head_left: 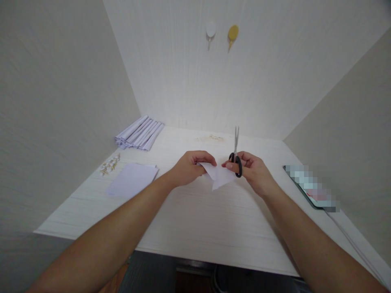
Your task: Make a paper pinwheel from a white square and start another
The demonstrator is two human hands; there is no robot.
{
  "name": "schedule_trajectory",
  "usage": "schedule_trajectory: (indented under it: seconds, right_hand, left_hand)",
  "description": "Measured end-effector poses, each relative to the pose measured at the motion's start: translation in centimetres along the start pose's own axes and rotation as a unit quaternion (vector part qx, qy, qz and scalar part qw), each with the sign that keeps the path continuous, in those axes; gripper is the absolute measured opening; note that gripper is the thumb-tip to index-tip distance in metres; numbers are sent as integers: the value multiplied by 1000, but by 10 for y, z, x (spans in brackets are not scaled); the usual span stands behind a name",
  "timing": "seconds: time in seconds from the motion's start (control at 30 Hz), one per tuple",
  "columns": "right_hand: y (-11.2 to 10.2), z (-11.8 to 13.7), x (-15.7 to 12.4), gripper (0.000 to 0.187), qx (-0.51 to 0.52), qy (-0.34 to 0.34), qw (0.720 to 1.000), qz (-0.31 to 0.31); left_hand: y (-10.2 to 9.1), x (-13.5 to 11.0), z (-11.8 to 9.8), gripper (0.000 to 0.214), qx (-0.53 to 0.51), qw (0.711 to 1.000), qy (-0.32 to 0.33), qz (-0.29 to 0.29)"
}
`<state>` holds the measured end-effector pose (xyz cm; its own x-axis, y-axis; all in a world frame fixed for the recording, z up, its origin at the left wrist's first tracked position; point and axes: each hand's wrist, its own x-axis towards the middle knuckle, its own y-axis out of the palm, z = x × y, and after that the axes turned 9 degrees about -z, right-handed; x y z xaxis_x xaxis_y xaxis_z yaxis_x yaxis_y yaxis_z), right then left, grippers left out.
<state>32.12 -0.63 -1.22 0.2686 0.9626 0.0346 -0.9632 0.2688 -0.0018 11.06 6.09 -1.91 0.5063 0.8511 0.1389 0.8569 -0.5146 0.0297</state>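
Above the middle of the white table, my left hand [195, 167] pinches a folded piece of white paper [218, 176] by its left part. My right hand [252, 169] has the black-handled scissors [236, 152] hooked on its fingers, the blades pointing up and away from me and a narrow gap between their tips. The thumb and fingertips of that hand are near the paper's upper right side; whether they also grip it I cannot tell.
A stack of white paper sheets [132, 179] lies to the left. Behind it are several rolled or folded paper strips [139, 133]. A phone or tablet with a blurred screen [310, 187] and a cable are at the right. Two hooks, one white [210, 30], one yellow [233, 32], hang on the back wall.
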Motion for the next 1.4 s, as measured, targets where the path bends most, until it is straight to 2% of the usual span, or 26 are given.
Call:
schedule_trajectory:
  seconds: [0.1, 0.4, 0.57, 0.7, 0.8, 0.9, 0.97, 1.03, 1.1, 1.2, 1.3, 1.4]
  right_hand:
    - [0, -1, -2, 42, -6, 29, 998, 47]
    - [1, 2, -4, 45, -14, 47, 998, 49]
    - [3, 1, -4, 48, -37, 78, 994, 73]
    - [3, 0, -3, 49, -27, 85, 993, 81]
    - [2, -1, -2, 47, -16, 70, 995, 72]
    - [1, 0, -2, 46, -17, 42, 998, 39]
    - [2, 1, -3, 49, -14, 22, 1000, 12]
    - [5, 3, -5, 52, -6, 4, 1000, -11]
    - [8, 2, -6, 54, 3, -13, 999, -30]
    - [12, 0, -8, 54, -1, -37, 998, -47]
    - [15, -3, -9, 54, -13, -52, 998, -42]
    - [17, -3, -10, 55, -14, -46, 998, -29]
  left_hand:
    - [2, -2, 0, 17, 3, 1000, 20, 9]
    - [2, -4, -2, 14, 38, 999, 36, 11]
    - [2, -4, 0, 21, 50, 999, 10, -3]
    - [4, -4, -1, 21, 64, 998, 15, -11]
    - [4, -2, -3, 34, 28, 999, 16, -41]
    - [3, 2, -4, 47, -53, 993, -13, -104]
    - [2, 4, -4, 36, -120, 982, -68, -131]
    - [3, 3, -4, 31, -166, 972, -125, -112]
    - [6, 1, -2, 45, -160, 975, -145, -60]
    - [12, -2, 3, 42, -81, 990, -111, -24]
    - [14, -3, 8, 31, -40, 996, -68, -52]
    - [12, -1, 8, 28, -59, 994, -43, -84]
